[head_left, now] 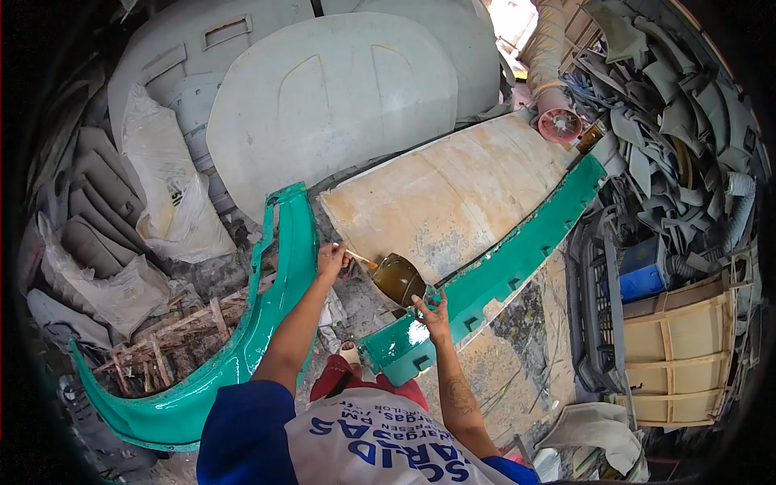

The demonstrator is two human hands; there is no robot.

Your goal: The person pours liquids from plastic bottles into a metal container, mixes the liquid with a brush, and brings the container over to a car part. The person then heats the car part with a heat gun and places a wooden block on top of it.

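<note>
"What was in your hands?"

"My left hand [330, 260] was at half past nine from the pot, pinched tight on the brush [358, 259]. My right hand [434, 318] was at half past four, clamped on the edge of the pot [388, 264]."

"Where was the pot?"

"Right in front of me, close to the middle. It had brown goo [404, 284] in it."

"Why did you hold it like that?"

"I think one hand kept the pot steady, so the other was free for the brush. The wide top faced up, which I guess kept the goo in. The brush tip was at the pot's ten o'clock side. I couldn't tell if it was touching."

"And the shiny green parts?"

"One bent part [295, 250] was on my nine o'clock side. One long part [497, 279] ran from six o'clock up to two o'clock. I stood between their near ends, maybe so I could reach both. A big flat board [453, 186] was at one o'clock, past the pot."

"Were there any words?"

"Yes, on my shirt [311, 436], at six o'clock. They looked upside down to me. Big blue letters said 'ARGAS', and small ones said 'REPRESEN'. Folds hid the rest. A plastic bag [182, 214] at ten o'clock had a dark mark, but I couldn't read it."
</note>
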